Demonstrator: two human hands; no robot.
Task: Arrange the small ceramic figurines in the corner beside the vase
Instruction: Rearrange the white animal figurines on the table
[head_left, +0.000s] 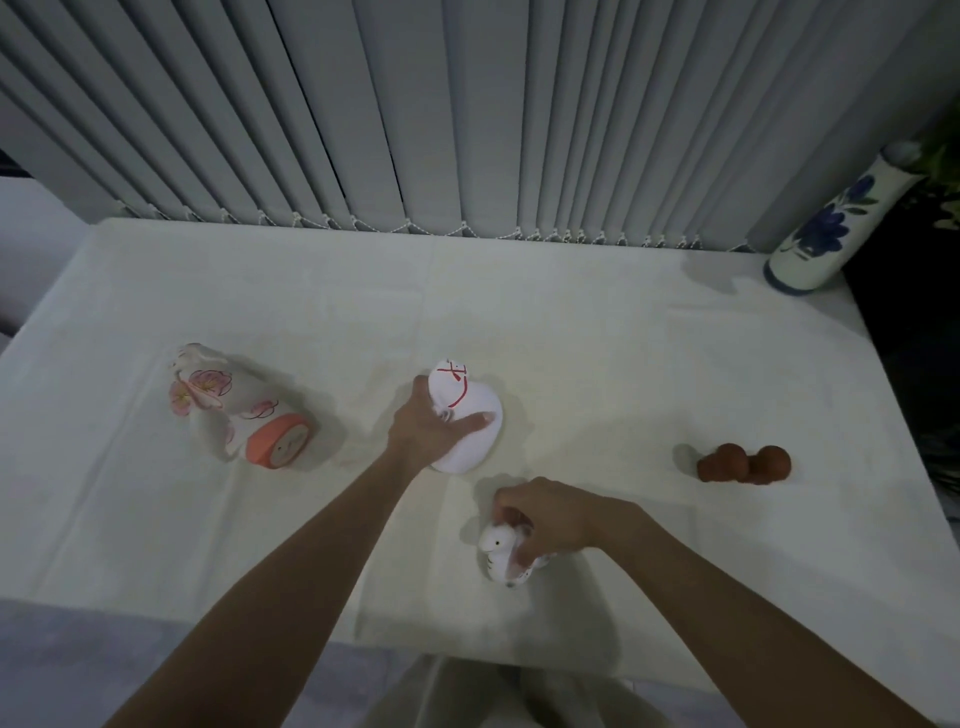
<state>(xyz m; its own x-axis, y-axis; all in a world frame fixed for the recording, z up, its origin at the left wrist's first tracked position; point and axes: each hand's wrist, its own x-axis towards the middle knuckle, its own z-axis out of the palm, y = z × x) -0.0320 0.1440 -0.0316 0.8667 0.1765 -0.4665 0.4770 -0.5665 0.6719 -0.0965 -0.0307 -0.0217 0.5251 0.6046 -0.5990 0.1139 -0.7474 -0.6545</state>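
four figurines are sitting on the white cloth-covered table in front of me, and both of my bare hands are reaching out over it; my left hand is closing around the white round figurine with red lines near the middle of the table, the thumb pressing along its side and the fingers wrapping behind its narrower top, so the hand is holding that piece while it is still resting on the cloth; my right hand is curling down over the small white animal figurine nearer to me, the fingertips pinching its back while its little head is poking out on the left side of my fingers; this piece is also standing on the cloth; off to the left, the flowered figurine with an orange face is lying tipped on its side, well apart from both hands; off to the right, the brown figurine, made of rounded lumps, is sitting alone, nearer the table's right edge; the blue-flowered vase is standing in the far right corner, leaning in this wide view, with green leaves showing beside its mouth; none of the figurines is lying near the vase, all of them being well apart from that corner; grey vertical blinds are hanging behind the table's far edge.
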